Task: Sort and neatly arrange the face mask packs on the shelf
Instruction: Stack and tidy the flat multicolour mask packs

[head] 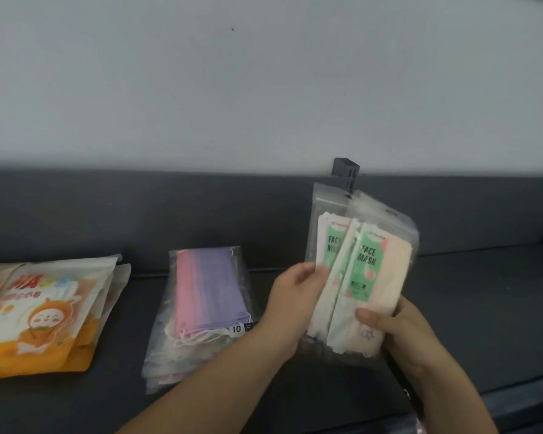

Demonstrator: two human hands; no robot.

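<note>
Head view: two hands hold the green-label packs (pixel 365 261) upright above the dark shelf (pixel 470 308).
The left hand (pixel 292 297) pinches the left edge of the clear bags, thumb on the front. The right hand (pixel 398 332) grips their lower right corner, thumb pressed on the front and fingers curled behind. At least two bags are fanned apart, each with a green "FACE MASK" label; the blur may hide more behind them. To the left, the pink and purple packs (pixel 207 292) lie in a loose stack on the shelf. Further left, well apart, lie the orange cartoon packs (pixel 44 311), overlapping one another. A black bracket (pixel 347 170) sticks up behind the held bags, against the pale wall (pixel 264 89).
</note>
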